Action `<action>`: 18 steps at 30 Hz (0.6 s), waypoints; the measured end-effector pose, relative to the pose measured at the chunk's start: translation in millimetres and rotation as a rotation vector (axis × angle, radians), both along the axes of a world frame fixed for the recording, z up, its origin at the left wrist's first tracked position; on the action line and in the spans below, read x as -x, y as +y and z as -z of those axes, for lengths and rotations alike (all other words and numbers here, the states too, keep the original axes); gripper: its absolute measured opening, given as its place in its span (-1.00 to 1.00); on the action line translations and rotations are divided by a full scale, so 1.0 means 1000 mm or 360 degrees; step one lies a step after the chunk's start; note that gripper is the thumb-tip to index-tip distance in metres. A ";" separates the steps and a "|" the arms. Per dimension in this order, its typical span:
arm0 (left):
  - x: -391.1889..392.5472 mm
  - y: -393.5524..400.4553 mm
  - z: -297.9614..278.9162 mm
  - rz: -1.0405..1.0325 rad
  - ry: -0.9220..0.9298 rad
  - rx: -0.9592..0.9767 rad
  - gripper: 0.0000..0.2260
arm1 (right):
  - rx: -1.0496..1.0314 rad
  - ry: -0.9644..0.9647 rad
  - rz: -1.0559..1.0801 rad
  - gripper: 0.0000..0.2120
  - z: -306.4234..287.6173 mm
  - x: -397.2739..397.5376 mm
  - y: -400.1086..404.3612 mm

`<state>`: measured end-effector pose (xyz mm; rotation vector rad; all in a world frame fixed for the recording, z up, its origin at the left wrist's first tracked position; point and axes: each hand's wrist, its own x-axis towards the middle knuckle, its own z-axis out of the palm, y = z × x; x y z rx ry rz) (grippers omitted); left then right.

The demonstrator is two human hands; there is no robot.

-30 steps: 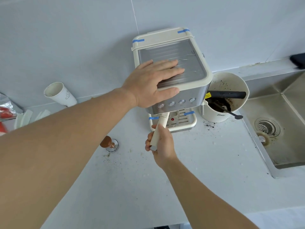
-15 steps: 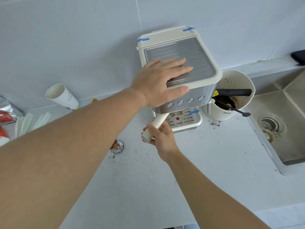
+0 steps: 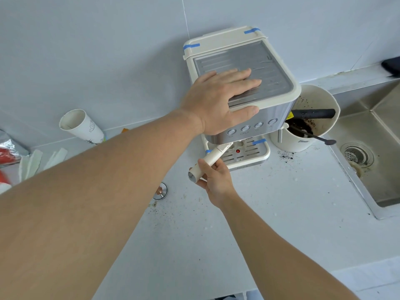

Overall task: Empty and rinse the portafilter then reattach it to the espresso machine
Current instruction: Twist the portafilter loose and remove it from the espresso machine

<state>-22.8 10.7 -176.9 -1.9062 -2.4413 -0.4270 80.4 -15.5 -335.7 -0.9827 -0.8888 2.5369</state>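
A paper cup lies tipped on the speckled white surface at the left. The left hand is pressed flat, fingers spread, on the ribbed metal top of the espresso machine. The portafilter sits under the machine's front, its head hidden; its smooth cream handle is gripped by the right hand. It is judged rigid and front-heavy, best held mid-handle. A stained tub of grounds and a steel sink lie rightward.
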 end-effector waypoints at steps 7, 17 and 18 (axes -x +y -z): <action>0.000 0.000 0.000 0.0007 0.0015 -0.0007 -0.46 | 0.0060 -0.0125 -0.0077 -0.83 0.014 -0.023 -0.009; 0.002 0.001 0.001 0.0023 0.0027 -0.0027 -0.46 | -0.0001 -0.0215 -0.0191 -0.87 0.006 -0.065 -0.012; 0.002 0.001 0.001 0.0020 0.0023 -0.0018 -0.46 | -0.0022 -0.0232 -0.0206 -0.87 0.005 -0.071 -0.010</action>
